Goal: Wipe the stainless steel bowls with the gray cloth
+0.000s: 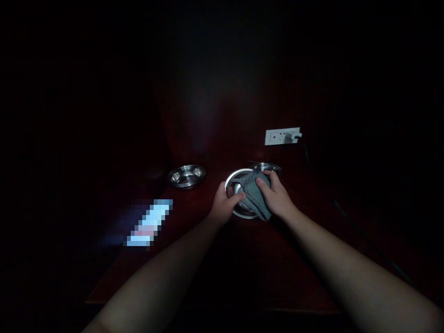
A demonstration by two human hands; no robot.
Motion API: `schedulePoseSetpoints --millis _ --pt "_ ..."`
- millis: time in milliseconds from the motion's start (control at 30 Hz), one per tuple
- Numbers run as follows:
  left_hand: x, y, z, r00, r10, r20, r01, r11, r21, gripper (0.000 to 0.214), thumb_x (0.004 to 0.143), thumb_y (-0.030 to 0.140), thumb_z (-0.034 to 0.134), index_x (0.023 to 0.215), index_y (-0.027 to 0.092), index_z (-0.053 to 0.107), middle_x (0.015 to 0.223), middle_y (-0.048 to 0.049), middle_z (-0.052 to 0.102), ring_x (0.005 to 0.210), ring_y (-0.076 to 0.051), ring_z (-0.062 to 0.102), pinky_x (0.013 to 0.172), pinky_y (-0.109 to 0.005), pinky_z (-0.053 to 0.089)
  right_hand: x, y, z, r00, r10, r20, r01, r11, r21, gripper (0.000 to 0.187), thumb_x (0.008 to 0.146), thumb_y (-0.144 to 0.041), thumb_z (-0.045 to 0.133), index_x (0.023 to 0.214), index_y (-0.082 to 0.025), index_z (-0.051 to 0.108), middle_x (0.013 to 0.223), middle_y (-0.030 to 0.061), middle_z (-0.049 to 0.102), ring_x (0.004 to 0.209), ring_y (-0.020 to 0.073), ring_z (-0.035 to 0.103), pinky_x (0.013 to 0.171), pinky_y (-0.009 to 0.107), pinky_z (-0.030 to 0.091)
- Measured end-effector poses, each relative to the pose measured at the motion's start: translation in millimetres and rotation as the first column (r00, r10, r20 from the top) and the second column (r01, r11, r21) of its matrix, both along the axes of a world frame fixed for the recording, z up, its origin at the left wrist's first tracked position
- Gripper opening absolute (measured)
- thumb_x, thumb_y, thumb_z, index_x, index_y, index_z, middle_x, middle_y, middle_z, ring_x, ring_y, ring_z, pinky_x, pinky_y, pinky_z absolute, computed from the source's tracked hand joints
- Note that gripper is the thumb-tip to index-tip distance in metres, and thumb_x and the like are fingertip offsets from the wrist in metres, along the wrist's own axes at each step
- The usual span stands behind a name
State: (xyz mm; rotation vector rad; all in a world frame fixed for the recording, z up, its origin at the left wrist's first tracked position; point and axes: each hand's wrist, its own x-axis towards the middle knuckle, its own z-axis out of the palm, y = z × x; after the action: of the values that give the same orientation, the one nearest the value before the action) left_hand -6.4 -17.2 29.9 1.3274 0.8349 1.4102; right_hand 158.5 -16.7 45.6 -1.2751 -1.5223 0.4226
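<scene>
grey cloth (252, 193) inside steel bowl (229, 180)

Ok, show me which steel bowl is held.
The tilted middle bowl, in left hand and right hand with grey cloth; left bowl and rear bowl lie flat.

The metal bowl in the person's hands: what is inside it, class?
A grey cloth lies inside the metal bowl, under the right hand; the left hand grips the near rim. Cloth and hands hide most of the bowl's bottom.
</scene>
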Motion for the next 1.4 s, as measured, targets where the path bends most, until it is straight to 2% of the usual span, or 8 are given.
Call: schedulePoseSetpoints --millis 167,433,833,933,1033,1200,1267,1400 --pt "-1.2 -0.1 -0.7 1.0 0.029 -0.006 -0.028 0.999 0.045 0.037 0.065 0.027 0.068 0.097 0.017 0.053 0.089 -0.0026 0.06 0.087 -0.019 0.056 0.079 -0.034 0.043 -0.3 1.7 -3.0 0.997 0.052 -0.051 -0.053 0.998 -0.016 0.048 0.077 -0.058 0.044 0.108 -0.022 0.048 0.102 0.0087 0.06 0.09 0.0247 0.056 0.081 0.042 0.043" --pt "2.1 1.2 0.0 0.999 0.033 0.042 -0.034 0.999 0.03 0.04 0.067 0.031 0.068 0.099 0.017 0.05 0.091 -0.0038 0.059 0.087 -0.018 0.056 0.081 -0.035 0.043 -1.0 -2.3 -1.7 0.997 0.08 0.006 -0.08 0.997 0.001 0.069 0.064 -0.055 0.062 0.118 -0.019 0.037 0.109 0.011 0.055 0.098 0.0255 0.054 0.086 0.042 0.042" --pt "2.8 2.8 0.5 0.991 0.128 0.031 -0.128 0.992 0.018 0.033 0.074 0.038 0.06 0.097 0.016 0.05 0.091 -0.0041 0.058 0.086 -0.017 0.054 0.081 -0.032 0.042 1.6 -2.6 -0.4 0.993 0.116 -0.007 -0.115 0.992 0.048 0.061 0.06 -0.048 0.068 0.105 -0.022 0.038 0.099 0.0071 0.055 0.09 0.0234 0.055 0.08 0.04 0.044" --pt "2.2 4.0 -2.4 0.993 0.078 0.083 -0.083 0.995 0.057 0.039 0.073 0.032 0.062 0.106 0.017 0.048 0.1 -0.0056 0.057 0.093 -0.018 0.054 0.086 -0.034 0.041 1.6 1.4 -4.5 0.99 0.111 -0.09 -0.109 0.994 0.025 0.057 0.062 -0.05 0.066 0.104 -0.022 0.039 0.098 0.0059 0.056 0.088 0.0224 0.055 0.08 0.04 0.043" --pt "2.7 3.4 -3.6 0.973 -0.038 0.228 0.027 0.998 0.051 0.063 0.066 0.02 0.067 0.121 0.02 0.038 0.115 -0.0077 0.054 0.103 -0.02 0.053 0.092 -0.037 0.039 0.7 9.9 -13.3 0.954 0.114 -0.278 -0.137 0.989 -0.063 0.048 0.068 -0.053 0.06 0.099 -0.022 0.041 0.093 0.0037 0.059 0.086 0.0209 0.057 0.08 0.039 0.044" --pt "5.7 0.3 2.6 0.935 -0.078 0.347 0.094 0.995 -0.029 0.087 0.059 0.016 0.074 0.131 0.023 0.025 0.113 -0.0098 0.058 0.102 -0.023 0.057 0.09 -0.041 0.043 -1.6 17.2 -19.1 0.875 0.082 -0.476 -0.143 0.985 -0.094 0.046 0.068 -0.054 0.06 0.097 -0.022 0.045 0.096 0.0041 0.06 0.091 0.0214 0.058 0.084 0.038 0.044" --pt "6.7 -0.6 5.1 0.938 -0.057 0.342 0.085 0.994 -0.068 0.076 0.061 0.022 0.074 0.126 0.019 0.034 0.109 -0.0105 0.06 0.099 -0.022 0.059 0.087 -0.04 0.045 -1.6 15.0 -15.3 0.863 0.079 -0.499 -0.127 0.99 -0.063 0.045 0.069 -0.054 0.059 0.098 -0.022 0.045 0.096 0.0044 0.061 0.09 0.0215 0.058 0.082 0.038 0.044" --pt "10.8 -4.5 5.6 0.971 -0.033 0.235 0.08 0.977 -0.195 0.045 0.07 0.039 0.065 0.105 0.015 0.051 0.099 -0.0103 0.063 0.086 -0.021 0.062 0.072 -0.036 0.051 -0.5 8.1 -5.6 0.913 -0.004 -0.408 -0.013 0.999 -0.038 0.046 0.066 -0.053 0.062 0.096 -0.023 0.044 0.093 0.0035 0.061 0.087 0.0216 0.059 0.081 0.038 0.044"
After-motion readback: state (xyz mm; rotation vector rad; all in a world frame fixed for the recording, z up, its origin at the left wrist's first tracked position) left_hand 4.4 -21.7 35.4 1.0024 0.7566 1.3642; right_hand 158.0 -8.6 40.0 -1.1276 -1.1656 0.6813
